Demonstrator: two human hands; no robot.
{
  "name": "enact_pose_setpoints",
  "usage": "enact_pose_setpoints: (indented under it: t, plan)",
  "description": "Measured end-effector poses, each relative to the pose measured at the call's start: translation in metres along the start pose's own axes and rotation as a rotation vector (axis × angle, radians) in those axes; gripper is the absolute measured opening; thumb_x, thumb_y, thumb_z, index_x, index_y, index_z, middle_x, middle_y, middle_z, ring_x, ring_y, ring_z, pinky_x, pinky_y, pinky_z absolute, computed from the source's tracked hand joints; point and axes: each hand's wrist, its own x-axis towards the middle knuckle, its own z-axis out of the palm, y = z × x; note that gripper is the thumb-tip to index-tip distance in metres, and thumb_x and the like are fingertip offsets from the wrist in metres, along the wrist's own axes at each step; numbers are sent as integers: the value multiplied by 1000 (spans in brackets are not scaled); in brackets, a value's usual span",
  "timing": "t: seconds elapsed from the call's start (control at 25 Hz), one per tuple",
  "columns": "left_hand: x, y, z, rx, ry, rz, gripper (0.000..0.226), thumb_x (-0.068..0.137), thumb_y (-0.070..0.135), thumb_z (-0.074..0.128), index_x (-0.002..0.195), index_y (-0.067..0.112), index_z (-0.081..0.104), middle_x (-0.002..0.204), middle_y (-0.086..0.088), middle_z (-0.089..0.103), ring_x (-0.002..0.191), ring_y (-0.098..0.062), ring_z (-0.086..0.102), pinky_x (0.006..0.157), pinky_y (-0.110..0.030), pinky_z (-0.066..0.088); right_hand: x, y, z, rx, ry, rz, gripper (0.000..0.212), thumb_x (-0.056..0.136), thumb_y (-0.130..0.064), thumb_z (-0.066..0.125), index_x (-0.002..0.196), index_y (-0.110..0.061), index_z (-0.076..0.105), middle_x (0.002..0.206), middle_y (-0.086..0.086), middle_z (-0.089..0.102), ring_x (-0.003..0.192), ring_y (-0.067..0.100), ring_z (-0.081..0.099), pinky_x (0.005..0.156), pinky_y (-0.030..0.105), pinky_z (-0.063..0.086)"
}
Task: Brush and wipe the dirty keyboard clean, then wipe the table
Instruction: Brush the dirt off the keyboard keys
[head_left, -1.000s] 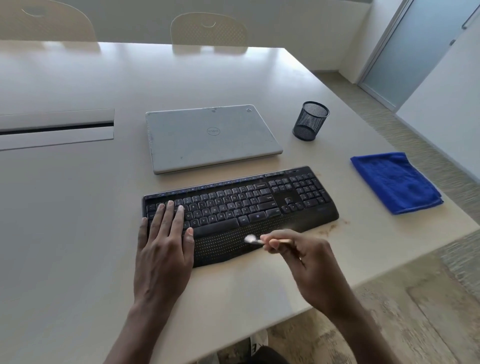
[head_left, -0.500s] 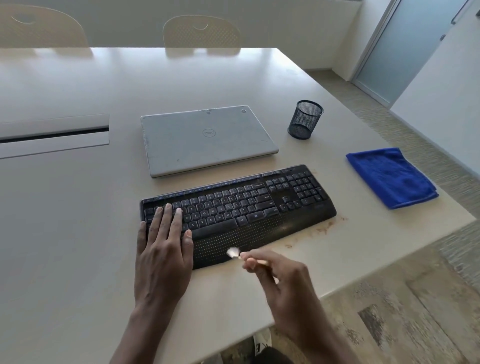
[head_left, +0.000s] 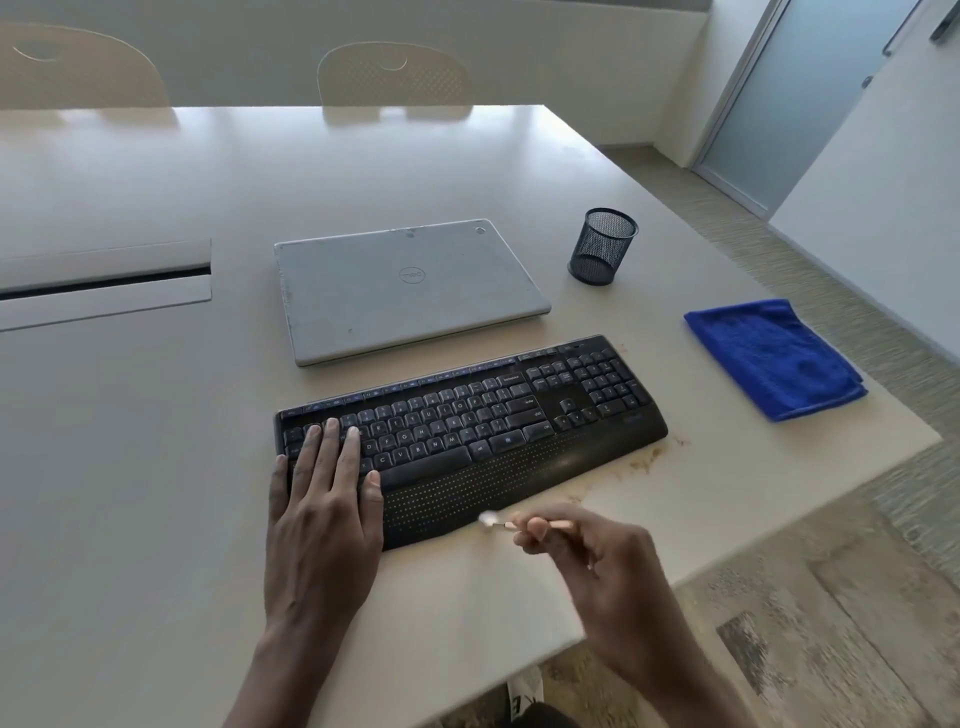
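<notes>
A person's right hand (head_left: 597, 566) pinches a small brush (head_left: 501, 524) between its curled fingers and thumb over the near part of a pale table (head_left: 130, 467). The whitish bristle tip points toward 9 o'clock and sits at the front rim of a black keyboard (head_left: 493, 415). Blur hides whether the bristles touch it.

The left hand (head_left: 322, 509) lies flat on the keyboard's left end, with straight, slightly spread fingers. Its fingertips are on the keys and its palm is over the palm rest. The dusty-looking keyboard sits slantwise in the middle of the near table, its right end farther away.

Seen from the keyboard:
- Brown smears (head_left: 644, 460) mark the tabletop at 4 o'clock, just beside its right front corner.
- A folded blue cloth (head_left: 774, 358) lies apart at 3 o'clock, near the table's right edge.
- A closed silver laptop (head_left: 405, 291) rests just beyond at 12 o'clock.
- A black mesh pen cup (head_left: 602, 247) stands upright at 1 o'clock.
- A cable hatch (head_left: 104, 283) is set into the table at 10 o'clock.

Two pale chairs (head_left: 395, 73) stand at the far side.
</notes>
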Motion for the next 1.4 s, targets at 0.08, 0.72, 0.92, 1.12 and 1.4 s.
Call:
enact_pose_setpoints:
  t: [0.08,0.72,0.92,1.12,1.4]
  plan:
    - [0,0,0,-3,-6,1,59,106,38,34,156,10,47,166,-10,39,158,-23,29,128,-52,22,17,8,-24,147,106,80,16,97,-19,64,106,-18,77,96,-9,80,93,8,76,84,22,60]
    - [39,101,13,-162,-145,126,66,105,47,30,162,14,37,173,-7,19,162,-15,5,132,-42,-1,63,77,-116,-79,499,265,19,105,-15,56,101,-10,74,87,-3,78,84,8,77,84,41,64]
    - [51,128,30,-177,-191,175,66,105,48,31,162,15,36,174,-5,19,162,-12,2,132,-46,6,75,85,-122,63,473,276,20,105,-13,56,100,-7,74,86,2,79,84,13,78,86,41,63]
    - [54,144,44,-151,-203,194,65,104,47,31,161,15,38,172,-2,23,162,-11,5,132,-45,7,87,96,-135,64,430,271,20,105,-13,56,99,-5,74,84,2,79,82,13,78,83,35,64]
    - [54,148,57,-65,-194,164,66,105,50,29,160,15,42,171,-6,27,161,-16,12,131,-43,6,109,100,-148,-7,394,247,19,104,-17,58,98,-10,73,83,-3,77,80,8,76,79,31,64]
